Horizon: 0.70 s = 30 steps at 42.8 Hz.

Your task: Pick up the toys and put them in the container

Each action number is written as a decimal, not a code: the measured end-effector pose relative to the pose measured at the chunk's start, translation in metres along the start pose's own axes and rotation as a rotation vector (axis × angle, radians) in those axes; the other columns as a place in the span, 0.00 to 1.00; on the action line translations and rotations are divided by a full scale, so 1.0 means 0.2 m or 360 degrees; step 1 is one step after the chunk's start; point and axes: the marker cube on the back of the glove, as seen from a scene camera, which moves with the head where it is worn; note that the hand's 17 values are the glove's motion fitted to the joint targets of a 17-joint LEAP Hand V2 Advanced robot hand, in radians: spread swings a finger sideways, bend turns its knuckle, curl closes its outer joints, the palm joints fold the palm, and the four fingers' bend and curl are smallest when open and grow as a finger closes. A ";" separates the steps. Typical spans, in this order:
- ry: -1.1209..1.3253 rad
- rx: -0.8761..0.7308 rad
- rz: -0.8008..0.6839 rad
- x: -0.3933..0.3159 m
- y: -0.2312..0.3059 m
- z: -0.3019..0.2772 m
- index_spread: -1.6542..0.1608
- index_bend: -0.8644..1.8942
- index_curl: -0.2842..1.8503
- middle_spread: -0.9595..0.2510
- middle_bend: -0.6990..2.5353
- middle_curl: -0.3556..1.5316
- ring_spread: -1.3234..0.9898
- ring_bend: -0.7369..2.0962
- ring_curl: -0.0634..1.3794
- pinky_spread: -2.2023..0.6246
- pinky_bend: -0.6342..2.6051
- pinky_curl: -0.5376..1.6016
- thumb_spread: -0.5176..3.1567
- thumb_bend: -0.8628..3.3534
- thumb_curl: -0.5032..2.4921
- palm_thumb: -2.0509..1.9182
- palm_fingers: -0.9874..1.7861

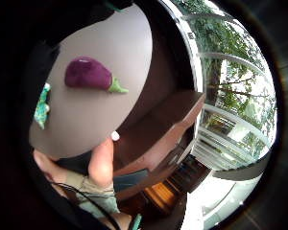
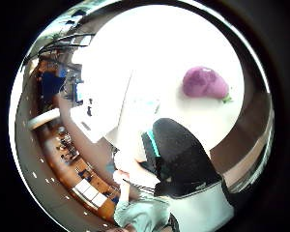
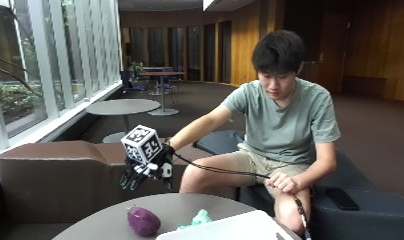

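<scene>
The round grey counter (image 3: 115,220) carries everything, and the white rectangular plastic container (image 3: 228,227) sits at its near edge, ready to receive, so each toy has only a short way to go. Just beside the container's far side lies the small teal soft toy (image 3: 200,217), half tucked against the wall, which may make it awkward to pinch. The plump purple plush eggplant with a green stalk (image 3: 143,220) lies on its side in the open middle of the counter, nothing crowding it, the easy first target by my reckoning. Above it hovers the black-gloved right hand (image 3: 145,170), fingers spread and pointing down, grip open and empty. Behind the counter stands a brown upholstered bench (image 3: 55,175), well apart and not in the way.
</scene>
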 end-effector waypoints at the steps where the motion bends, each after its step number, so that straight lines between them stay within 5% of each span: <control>1: -0.0017 -0.0014 -0.0002 0.01 -0.03 0.06 0.81 0.35 0.22 0.79 0.26 0.38 0.57 0.40 0.23 0.78 0.44 0.40 0.48 0.20 0.29 0.51 0.28; 11: -0.0107 -0.0210 0.0054 0.13 -0.28 0.68 0.81 0.35 0.22 0.82 0.25 0.35 0.58 0.37 0.22 0.78 0.43 0.40 0.49 0.20 0.28 0.51 0.25; 16: -0.0166 0.0049 0.0040 0.15 -0.34 0.82 0.80 0.32 0.21 0.83 0.24 0.33 0.58 0.38 0.23 0.79 0.45 0.41 0.48 0.20 0.28 0.51 0.26; 30: -0.0335 0.0426 0.0076 0.11 -0.49 0.78 0.78 0.35 0.18 0.72 0.37 0.40 0.48 0.64 0.35 0.73 0.47 0.40 0.50 0.23 0.30 0.59 0.60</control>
